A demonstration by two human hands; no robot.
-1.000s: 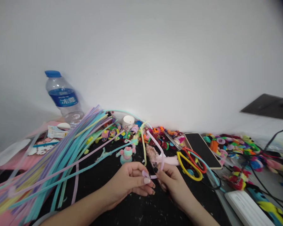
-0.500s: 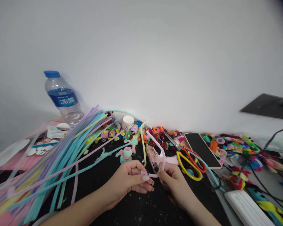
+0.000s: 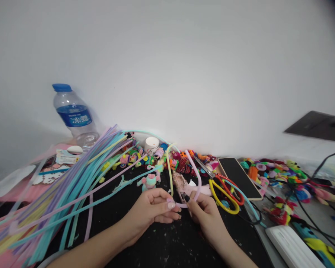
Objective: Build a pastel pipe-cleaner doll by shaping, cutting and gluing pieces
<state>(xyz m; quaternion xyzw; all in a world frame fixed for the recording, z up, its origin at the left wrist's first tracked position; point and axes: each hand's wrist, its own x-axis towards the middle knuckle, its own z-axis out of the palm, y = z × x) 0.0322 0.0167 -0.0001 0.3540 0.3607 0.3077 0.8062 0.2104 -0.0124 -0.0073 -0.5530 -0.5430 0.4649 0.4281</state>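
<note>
My left hand (image 3: pixel 153 208) and my right hand (image 3: pixel 205 212) meet over a black mat (image 3: pixel 162 245), both pinched on one lilac pipe cleaner (image 3: pixel 197 178). The pipe cleaner curves up from my fingertips in an arc toward the wall. My left thumb and fingers close on its near end; my right fingers grip it just to the right. A small pink and teal fuzzy figure (image 3: pixel 150 181) stands just beyond my left hand.
A sheaf of long pastel pipe cleaners (image 3: pixel 72 186) fans across the left. A water bottle (image 3: pixel 74 117) stands at back left. Yellow and red scissors (image 3: pixel 225 190), a black phone (image 3: pixel 238 176), heaps of coloured fuzzy pieces (image 3: pixel 270 171), cables and a white power strip (image 3: pixel 293 247) lie right.
The lilac pipe cleaner's free end has swung to the right and its bend has widened into an arc. Both hands have shifted slightly up, still pinched together.
</note>
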